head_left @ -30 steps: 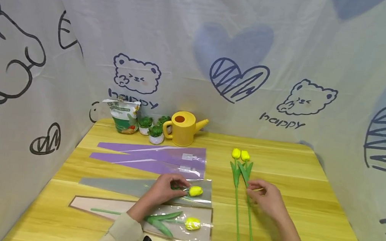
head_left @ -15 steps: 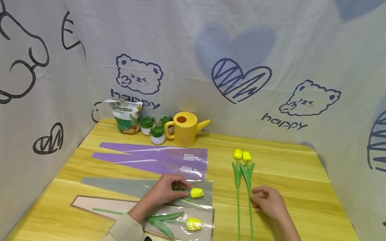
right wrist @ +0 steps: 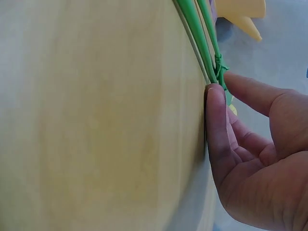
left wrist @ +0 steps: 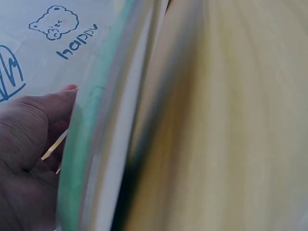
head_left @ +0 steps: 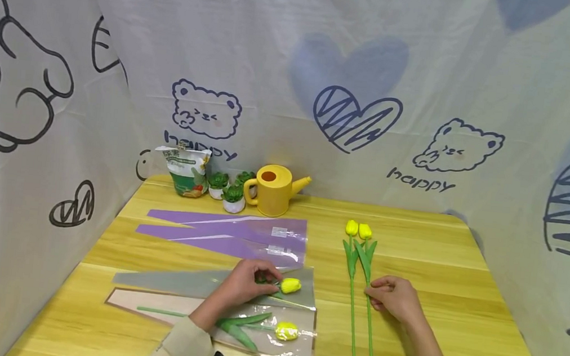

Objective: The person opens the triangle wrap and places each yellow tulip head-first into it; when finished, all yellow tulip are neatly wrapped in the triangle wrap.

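In the head view my left hand (head_left: 247,283) pinches a yellow artificial tulip (head_left: 291,286) just below its bloom, over a grey flower sleeve (head_left: 174,278). Whether the bloom lies inside that sleeve or on it I cannot tell, and the hand hides its leaves. My right hand (head_left: 398,296) has thumb and forefinger on the green stem of another tulip (head_left: 364,231); the right wrist view shows the stem (right wrist: 197,36) at the fingertips. Beside it lies a similar tulip (head_left: 352,227). Nearest the person, a further tulip (head_left: 286,331) lies in a clear, brown-edged sleeve (head_left: 295,354).
Two purple sleeves (head_left: 223,244) lie behind the grey one on the wooden table (head_left: 431,253). Along the back stand a green-and-white bag (head_left: 187,175), small potted succulents (head_left: 233,196) and a yellow watering can (head_left: 273,191). A printed cloth (head_left: 285,59) hangs behind.
My right hand has come down slightly and its fingertips have closed on the tulip stem. The grey sleeve's narrow end has shifted a little left; my left hand stays almost in place.
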### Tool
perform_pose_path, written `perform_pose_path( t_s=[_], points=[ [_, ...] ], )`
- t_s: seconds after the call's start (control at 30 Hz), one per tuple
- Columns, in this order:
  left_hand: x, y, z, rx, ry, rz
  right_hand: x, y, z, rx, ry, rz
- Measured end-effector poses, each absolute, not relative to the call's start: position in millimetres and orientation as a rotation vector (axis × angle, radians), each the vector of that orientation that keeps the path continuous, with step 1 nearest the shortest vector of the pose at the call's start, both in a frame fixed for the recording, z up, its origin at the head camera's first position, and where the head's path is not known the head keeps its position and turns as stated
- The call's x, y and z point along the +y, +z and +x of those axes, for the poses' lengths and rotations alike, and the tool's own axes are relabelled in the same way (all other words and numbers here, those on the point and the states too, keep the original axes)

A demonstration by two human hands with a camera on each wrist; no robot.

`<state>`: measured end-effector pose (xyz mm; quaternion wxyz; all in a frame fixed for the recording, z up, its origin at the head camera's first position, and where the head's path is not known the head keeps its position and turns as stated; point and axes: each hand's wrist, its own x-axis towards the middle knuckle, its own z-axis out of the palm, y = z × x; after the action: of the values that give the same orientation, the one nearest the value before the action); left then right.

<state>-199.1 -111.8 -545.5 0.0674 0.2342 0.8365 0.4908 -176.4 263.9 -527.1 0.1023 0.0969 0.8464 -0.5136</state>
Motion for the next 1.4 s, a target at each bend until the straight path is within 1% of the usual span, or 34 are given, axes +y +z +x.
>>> perform_pose_path(
  t_s=[0.4,0.63,0.73,0.9,1.1,1.23,1.4],
  points=[
    [-114,-545,-199,2.493,1.479,0.73,261,-528,-183,2.495,-1.498,0.338],
    [-115,-539,-200,2.498,1.548,0.655,262,-528,-184,2.483,-1.498,0.355],
    [-116,-532,-210,2.547,1.516,0.688,264,-528,-184,2.479,-1.501,0.363],
    [-119,-521,-240,2.622,1.437,0.681,267,-528,-184,2.463,-1.52,0.373],
    [-122,-527,-268,2.629,1.292,0.626,266,-530,-184,2.459,-1.52,0.379],
    [-122,-534,-275,2.617,1.224,0.624,265,-531,-185,2.452,-1.523,0.357],
    [-121,-536,-274,2.58,1.251,0.614,265,-530,-185,2.439,-1.533,0.363]
  ],
)
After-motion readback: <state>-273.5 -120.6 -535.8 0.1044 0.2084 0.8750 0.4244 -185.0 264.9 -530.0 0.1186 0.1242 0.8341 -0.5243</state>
